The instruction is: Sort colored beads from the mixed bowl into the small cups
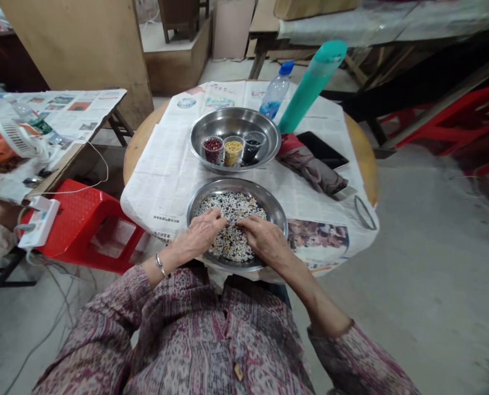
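A steel basin (193,204) near the table's front edge holds a spread of small mixed beans or grains (238,248), mostly white with black and yellow ones among them. My left hand (201,233) reaches in from the left, fingertips pinched together at the grains. From the right comes my right hand (265,238), its fingers also curled closed, close to the left fingertips. What either pinch holds is too small to make out. Behind stands a second steel basin (236,118) with three clear cups: dark red beans (212,149), yellow beans (232,151) and black beans (251,149).
Newspaper (154,181) covers the round table. Behind the far basin stand a water bottle (276,90) and a tall teal bottle (313,85). A folded umbrella (312,167) and a dark phone or tablet (322,149) lie right. A red stool (84,219) with a power strip (41,222) stands left.
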Tool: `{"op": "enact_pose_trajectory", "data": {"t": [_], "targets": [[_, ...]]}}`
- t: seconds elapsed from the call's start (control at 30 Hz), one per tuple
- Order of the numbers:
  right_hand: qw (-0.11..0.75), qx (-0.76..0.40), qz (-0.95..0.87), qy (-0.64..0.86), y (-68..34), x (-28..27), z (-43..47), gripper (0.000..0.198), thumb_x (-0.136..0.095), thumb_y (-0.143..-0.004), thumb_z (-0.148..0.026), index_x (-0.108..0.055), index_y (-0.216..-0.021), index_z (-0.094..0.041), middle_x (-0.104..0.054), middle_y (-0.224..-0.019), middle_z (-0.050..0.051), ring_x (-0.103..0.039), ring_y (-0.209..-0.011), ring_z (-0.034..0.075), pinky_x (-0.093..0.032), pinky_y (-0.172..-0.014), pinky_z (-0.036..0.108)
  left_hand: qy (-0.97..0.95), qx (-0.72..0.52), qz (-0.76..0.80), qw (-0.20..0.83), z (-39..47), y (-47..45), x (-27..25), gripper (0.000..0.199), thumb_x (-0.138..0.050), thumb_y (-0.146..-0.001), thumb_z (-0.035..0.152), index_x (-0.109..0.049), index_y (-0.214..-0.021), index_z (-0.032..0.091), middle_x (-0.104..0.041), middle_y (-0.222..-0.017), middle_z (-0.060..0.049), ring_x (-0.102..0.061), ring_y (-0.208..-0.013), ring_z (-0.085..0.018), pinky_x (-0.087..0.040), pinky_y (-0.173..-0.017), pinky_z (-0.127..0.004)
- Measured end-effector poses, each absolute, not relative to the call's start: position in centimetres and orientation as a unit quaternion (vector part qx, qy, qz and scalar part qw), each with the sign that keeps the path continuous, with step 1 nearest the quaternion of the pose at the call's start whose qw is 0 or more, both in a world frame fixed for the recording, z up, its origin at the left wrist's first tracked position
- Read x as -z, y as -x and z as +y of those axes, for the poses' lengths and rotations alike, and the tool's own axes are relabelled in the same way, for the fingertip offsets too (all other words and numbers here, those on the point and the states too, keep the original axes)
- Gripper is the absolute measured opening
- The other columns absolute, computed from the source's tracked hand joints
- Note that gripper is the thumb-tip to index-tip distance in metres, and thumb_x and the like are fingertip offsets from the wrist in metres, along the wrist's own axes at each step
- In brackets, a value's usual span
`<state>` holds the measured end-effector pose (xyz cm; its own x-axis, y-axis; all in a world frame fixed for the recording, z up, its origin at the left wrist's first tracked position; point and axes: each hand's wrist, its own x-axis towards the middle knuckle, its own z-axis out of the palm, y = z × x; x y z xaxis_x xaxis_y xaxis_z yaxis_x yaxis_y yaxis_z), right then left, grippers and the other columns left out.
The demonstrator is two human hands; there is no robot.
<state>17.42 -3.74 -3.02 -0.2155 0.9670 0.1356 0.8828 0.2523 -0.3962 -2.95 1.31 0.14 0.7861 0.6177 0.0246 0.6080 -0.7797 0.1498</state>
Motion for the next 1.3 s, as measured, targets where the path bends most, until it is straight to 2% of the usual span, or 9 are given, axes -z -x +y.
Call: {"op": "enact_pose_trajectory", "data": {"t": [0.17, 0.33, 0.47, 0.63, 0.77, 0.9, 1.03, 1.13, 1.3], "targets": [[0.183, -0.052, -0.758, 0.623, -17.6, 3.0, -2.0, 0.032, -0.047, -0.091, -0.010, -0.070, -0.112, -0.020, -0.069, -0.114, 0.011, -0.063, -0.108, 0.023, -0.051, -0.089, 0.033, -0.905, -0.019, 0.421, 0.061, 2.9, 1.5, 0.0, 0.028, -0.040, -0.094, 0.003, -0.057, -0.112, 0.015, -0.054, -0.121, -0.011, -0.055, -0.107, -0.023, -0.051, -0.087, -0.033], [0.170, -0.101, -0.777, 0.597, -17.4, 3.0, -1.6, 0.022, -0.052, -0.093, -0.016, -0.071, -0.102, -0.021, -0.074, -0.100, 0.007, -0.068, -0.095, 0.021, -0.052, -0.085, 0.031, -0.924, -0.007, 0.364, 0.115, 1.9, 0.9, -0.6, 0.023, -0.042, -0.098, 0.008, -0.060, -0.108, 0.017, -0.062, -0.106, -0.006, -0.059, -0.100, -0.019, -0.051, -0.085, -0.029], [0.223, -0.116, -0.767, 0.590, -17.9, 1.8, -0.6, 0.018, -0.053, -0.092, -0.021, -0.071, -0.097, -0.021, -0.076, -0.100, 0.006, -0.070, -0.093, 0.020, -0.051, -0.084, 0.030, -0.916, -0.022, 0.379, 0.125, 1.4, 1.5, -0.6, 0.019, -0.044, -0.102, 0.016, -0.063, -0.100, 0.018, -0.065, -0.097, -0.004, -0.061, -0.093, -0.017, -0.050, -0.082, -0.028], [0.315, -0.137, -0.707, 0.618, -18.3, -0.9, 2.5, 0.021, -0.052, -0.093, -0.025, -0.073, -0.094, -0.022, -0.077, -0.094, 0.005, -0.070, -0.085, 0.019, -0.051, -0.077, 0.030, -0.905, -0.080, 0.390, 0.148, 1.1, 2.7, 0.6, 0.017, -0.048, -0.103, 0.021, -0.064, -0.098, 0.019, -0.067, -0.095, -0.002, -0.063, -0.093, -0.016, -0.050, -0.088, -0.028], [0.350, -0.107, -0.678, 0.638, -18.3, -2.8, 6.8, 0.022, -0.053, -0.091, -0.027, -0.074, -0.091, -0.022, -0.077, -0.094, 0.007, -0.070, -0.085, 0.021, -0.050, -0.078, 0.032, -0.897, -0.100, 0.393, 0.175, 1.0, 2.9, 1.7, 0.018, -0.049, -0.103, 0.024, -0.065, -0.097, 0.019, -0.067, -0.093, -0.002, -0.063, -0.091, -0.017, -0.051, -0.085, -0.028], [0.303, -0.054, -0.671, 0.674, -18.5, -4.4, 12.0, 0.024, -0.053, -0.091, -0.026, -0.076, -0.097, -0.022, -0.077, -0.099, 0.008, -0.068, -0.088, 0.021, -0.048, -0.076, 0.032, -0.893, -0.120, 0.384, 0.201, 0.9, 3.0, 1.9, 0.017, -0.049, -0.102, 0.019, -0.065, -0.097, 0.019, -0.066, -0.091, -0.002, -0.062, -0.086, -0.016, -0.051, -0.079, -0.026], [0.215, -0.027, -0.689, 0.691, -18.6, -5.0, 16.1, 0.027, -0.052, -0.091, -0.024, -0.077, -0.101, -0.023, -0.077, -0.103, 0.008, -0.067, -0.094, 0.022, -0.046, -0.076, 0.032, -0.885, -0.164, 0.383, 0.208, 2.4, 3.0, 0.6, 0.015, -0.052, -0.100, 0.015, -0.067, -0.095, 0.019, -0.066, -0.086, -0.001, -0.062, -0.081, -0.014, -0.050, -0.075, -0.023], [0.154, -0.019, -0.698, 0.699, -18.7, -4.7, 17.9, 0.028, -0.053, -0.090, -0.024, -0.079, -0.102, -0.024, -0.077, -0.104, 0.009, -0.066, -0.096, 0.024, -0.045, -0.075, 0.033, -0.874, -0.197, 0.413, 0.162, 6.0, 2.6, -1.4, 0.014, -0.055, -0.100, 0.020, -0.068, -0.096, 0.019, -0.068, -0.089, -0.002, -0.064, -0.083, -0.014, -0.050, -0.076, -0.024], [0.110, -0.012, -0.712, 0.693, -18.7, -4.4, 18.9, 0.030, -0.054, -0.088, -0.026, -0.079, -0.106, -0.025, -0.076, -0.101, 0.011, -0.065, -0.094, 0.024, -0.043, -0.073, 0.033, -0.850, -0.226, 0.470, 0.067, 14.7, 1.0, -4.3, 0.014, -0.056, -0.099, 0.022, -0.071, -0.098, 0.021, -0.072, -0.095, -0.002, -0.064, -0.090, -0.015, -0.049, -0.081, -0.026]]}}
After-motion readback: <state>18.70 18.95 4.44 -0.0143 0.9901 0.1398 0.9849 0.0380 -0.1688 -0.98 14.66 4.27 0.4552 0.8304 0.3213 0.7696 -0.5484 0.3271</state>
